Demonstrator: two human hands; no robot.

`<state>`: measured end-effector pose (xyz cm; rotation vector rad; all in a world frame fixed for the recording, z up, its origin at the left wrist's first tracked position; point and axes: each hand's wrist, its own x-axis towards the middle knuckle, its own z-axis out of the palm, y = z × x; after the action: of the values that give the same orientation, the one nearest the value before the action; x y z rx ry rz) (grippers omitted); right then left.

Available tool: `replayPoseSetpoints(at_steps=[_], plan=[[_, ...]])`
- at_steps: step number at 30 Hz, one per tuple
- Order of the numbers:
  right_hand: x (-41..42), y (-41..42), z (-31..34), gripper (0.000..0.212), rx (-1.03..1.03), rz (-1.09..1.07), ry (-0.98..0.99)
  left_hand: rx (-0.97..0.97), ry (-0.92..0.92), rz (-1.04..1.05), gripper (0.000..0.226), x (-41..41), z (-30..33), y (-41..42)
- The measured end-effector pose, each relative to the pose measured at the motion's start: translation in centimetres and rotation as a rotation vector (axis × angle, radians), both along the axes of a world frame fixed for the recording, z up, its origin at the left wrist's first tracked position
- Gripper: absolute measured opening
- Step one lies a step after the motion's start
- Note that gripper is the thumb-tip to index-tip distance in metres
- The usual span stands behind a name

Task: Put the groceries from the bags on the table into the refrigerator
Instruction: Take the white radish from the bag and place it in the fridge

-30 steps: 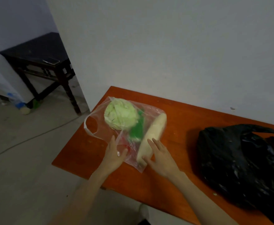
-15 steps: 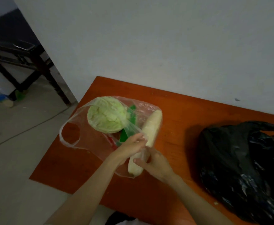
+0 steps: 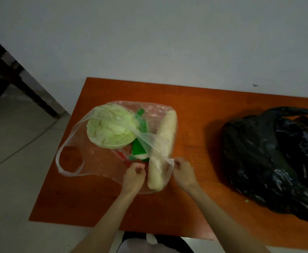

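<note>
The groceries sit inside a clear plastic bag on the orange table: one white radish lies with its long axis running from the near table edge away toward the wall, its near blunt end between the two hands, the left hand just to its left and the right hand just to its right, about equally close. Each hand has its fingers curled, pinching the bag's film on its own side of the radish, apparently to spread the mouth open. The count is one cabbage, one radish, some green-and-red packaging of unclear number, one clear bag and one black bag, two bags in all.
</note>
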<state>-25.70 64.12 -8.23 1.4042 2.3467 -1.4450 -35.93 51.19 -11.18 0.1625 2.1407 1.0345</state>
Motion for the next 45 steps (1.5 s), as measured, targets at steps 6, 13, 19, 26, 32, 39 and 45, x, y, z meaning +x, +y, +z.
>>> replayPoseSetpoints(at_steps=[6, 13, 19, 26, 32, 39, 45], plan=[[0.1, 0.2, -0.2, 0.011, -0.013, -0.059, -0.035, -0.066, -0.118, -0.218, 0.046, 0.4, -0.2, 0.4], [0.0, 0.1, -0.4, 0.013, -0.072, -0.104, -0.023, -0.144, -0.12, -0.273, 0.069, 0.6, 0.7, 1.2], [-0.3, 0.4, 0.8, 0.017, -0.149, -0.28, 0.131, -0.062, 0.015, -0.16, 0.056, -1.6, 4.0, -0.4], [-4.7, -2.5, 6.9, 0.032, 0.431, 0.359, 0.529, -0.046, 0.196, -0.056, 0.056, -5.5, 6.9, -3.2], [-7.8, -4.2, 4.6, 0.064, 0.414, 0.838, 0.223, -0.017, 0.218, 0.002, 0.055, -6.6, 7.7, -4.7], [-10.8, -4.3, 4.7, 0.088, 0.735, 0.904, 0.195, 0.024, 0.382, -0.044, 0.053, -7.4, 11.7, -5.6], [-12.3, -4.2, 7.5, 0.088, 0.599, 0.637, 0.408, 0.061, 0.619, -0.174, 0.056, -9.7, 16.3, -4.4]])
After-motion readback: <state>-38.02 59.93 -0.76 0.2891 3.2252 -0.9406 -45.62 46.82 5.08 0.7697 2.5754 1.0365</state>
